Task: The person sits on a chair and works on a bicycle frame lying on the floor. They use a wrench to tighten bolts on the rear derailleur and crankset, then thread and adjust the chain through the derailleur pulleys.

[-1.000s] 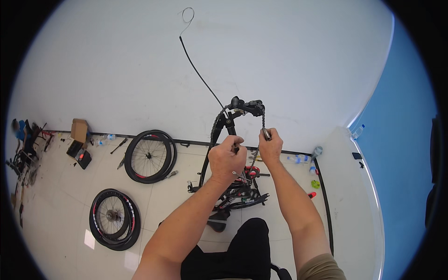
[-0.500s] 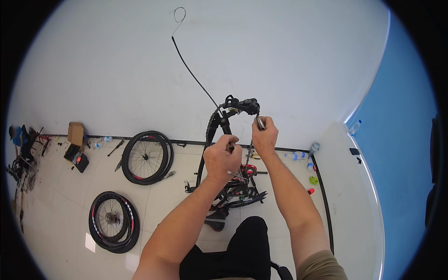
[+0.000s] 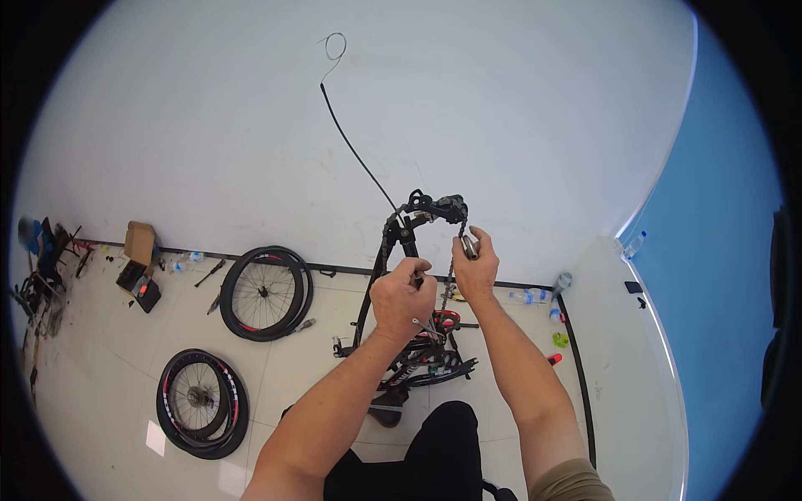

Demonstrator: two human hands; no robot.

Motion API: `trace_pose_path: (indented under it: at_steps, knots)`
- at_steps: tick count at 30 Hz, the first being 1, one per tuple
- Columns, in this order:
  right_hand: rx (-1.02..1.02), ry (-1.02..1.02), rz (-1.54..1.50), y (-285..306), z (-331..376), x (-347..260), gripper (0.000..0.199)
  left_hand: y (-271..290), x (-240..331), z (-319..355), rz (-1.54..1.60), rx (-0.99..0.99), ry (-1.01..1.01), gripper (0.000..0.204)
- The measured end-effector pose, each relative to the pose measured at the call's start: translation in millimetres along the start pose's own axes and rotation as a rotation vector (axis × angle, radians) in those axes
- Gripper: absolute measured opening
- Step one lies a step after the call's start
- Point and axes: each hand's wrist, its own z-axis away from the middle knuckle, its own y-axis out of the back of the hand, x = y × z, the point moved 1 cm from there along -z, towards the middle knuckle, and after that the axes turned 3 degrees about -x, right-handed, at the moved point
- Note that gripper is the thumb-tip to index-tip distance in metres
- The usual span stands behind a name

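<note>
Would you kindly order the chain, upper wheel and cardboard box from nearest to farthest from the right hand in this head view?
1. Chain, hanging beside the right hand.
2. Upper wheel, left on the floor.
3. Cardboard box, far left.

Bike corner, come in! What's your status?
Left hand curled shut, contents unclear. Right hand gripping silver tool. Chain hanging beside right hand. In the way: left hand hides part of frame.
</note>
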Motion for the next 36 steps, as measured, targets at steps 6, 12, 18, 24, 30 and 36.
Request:
trace_pose_path:
  at_steps: [6, 12, 18, 24, 30, 36]
  knots:
    - [0.014, 0.147, 0.028, 1.8, -15.7, -8.5, 0.019, 0.7, 5.6, 1.9, 0.060, 0.022, -0.033, 0.008]
    - [-0.025, 0.103, 0.125, 0.0, -13.5, -1.7, 0.017, 3.2, 4.0, 1.1, 0.016, 0.006, -0.020, 0.010]
    - [-0.056, 0.054, 0.161, -3.3, -4.1, 13.5, 0.018, 3.1, 3.6, -0.6, 0.032, 0.046, -0.063, 0.008]
    - [-0.005, 0.098, 0.001, -3.0, 4.6, 28.5, 0.031, -0.5, 5.6, 1.2, 0.032, 0.026, -0.040, 0.008]
    - [-0.026, 0.090, -0.142, -2.1, -1.3, -6.3, 0.035, 2.2, 1.3, 1.0, -0.014, 0.005, -0.010, 0.011]
    - [0.011, 0.096, 0.037, -3.6, -12.9, -2.5, 0.017, -2.8, -1.2, 0.8, -0.007, 0.005, 0.011, 0.011]
